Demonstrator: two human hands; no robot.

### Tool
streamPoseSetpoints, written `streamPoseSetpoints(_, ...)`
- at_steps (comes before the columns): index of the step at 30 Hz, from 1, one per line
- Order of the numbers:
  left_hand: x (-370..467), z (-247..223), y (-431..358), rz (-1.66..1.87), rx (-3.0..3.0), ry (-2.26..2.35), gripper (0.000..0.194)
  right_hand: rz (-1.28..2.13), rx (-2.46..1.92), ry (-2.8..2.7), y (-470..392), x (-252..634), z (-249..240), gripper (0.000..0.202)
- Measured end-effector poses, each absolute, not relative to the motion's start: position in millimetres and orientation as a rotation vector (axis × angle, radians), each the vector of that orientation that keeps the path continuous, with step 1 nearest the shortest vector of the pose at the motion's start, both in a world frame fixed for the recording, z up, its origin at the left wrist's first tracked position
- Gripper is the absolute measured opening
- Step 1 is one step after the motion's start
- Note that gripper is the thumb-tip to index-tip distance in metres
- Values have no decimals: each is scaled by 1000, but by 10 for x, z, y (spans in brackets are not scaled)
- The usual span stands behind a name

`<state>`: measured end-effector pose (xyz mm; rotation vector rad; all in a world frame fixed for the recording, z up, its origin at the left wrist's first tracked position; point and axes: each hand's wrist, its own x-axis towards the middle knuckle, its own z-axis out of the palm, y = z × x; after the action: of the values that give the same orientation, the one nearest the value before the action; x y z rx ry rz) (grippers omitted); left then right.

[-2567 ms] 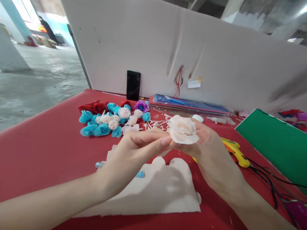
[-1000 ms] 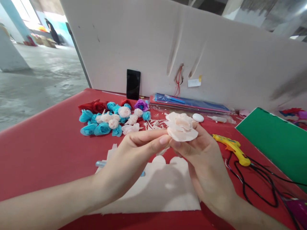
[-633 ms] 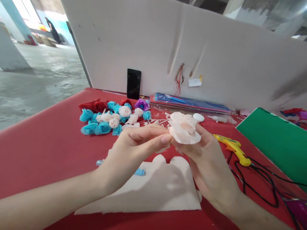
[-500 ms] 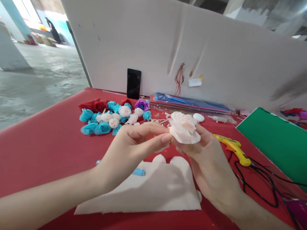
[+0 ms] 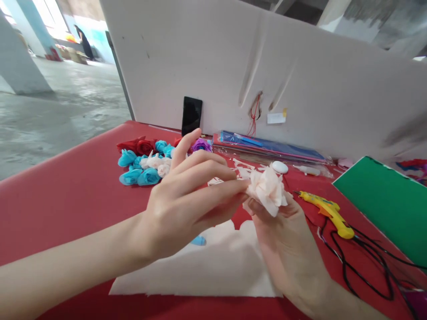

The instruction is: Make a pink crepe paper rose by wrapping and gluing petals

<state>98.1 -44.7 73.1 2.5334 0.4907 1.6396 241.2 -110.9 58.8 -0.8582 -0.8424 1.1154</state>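
A pale pink paper rose (image 5: 267, 189) with layered petals is held up above the table. My right hand (image 5: 287, 244) grips it from below, its fingers closed round the base, which is hidden. From the left, my left hand (image 5: 190, 200) has its fingertips pinched at the petals' edge, back of the hand towards me and one finger raised; its thumb is out of sight. Beneath both hands lies a pale pink sheet (image 5: 213, 275) with a scalloped far edge. A light blue pen-like stick (image 5: 199, 240) rests on it, partly covered by my left hand.
Finished blue flowers (image 5: 148, 176), with red, white and purple ones, lie at the left back. A yellow glue gun (image 5: 328, 213) with black cables and a green board (image 5: 383, 204) are on the right. A phone (image 5: 191, 113) leans on the wall near wrapped sheets (image 5: 276, 146).
My left hand has rolled over, showing its back instead of thumb and forefinger. The rose has turned and moved slightly right and down in my right hand. The view has shifted a little left.
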Motion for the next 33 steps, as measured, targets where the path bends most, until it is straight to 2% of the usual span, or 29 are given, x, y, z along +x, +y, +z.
streamPoseSetpoints(16, 1000, 711, -446, 1435, 2524, 538, 20, 1099, -918, -808, -1035, 2406, 573, 12)
streamPoseSetpoints(22, 996, 743, -441, 1173, 2160, 601, 15, 1079, -933, -849, -1054, 2433, 573, 11)
streamPoseSetpoints(26, 995, 765, -462, 1002, 1860, 684, 19, 1096, -861, -908, -1086, 2437, 613, 9)
streamPoseSetpoints(33, 1005, 796, -478, 863, 1540, 611, 19, 1065, -837, -876, -1127, 2446, 640, 10)
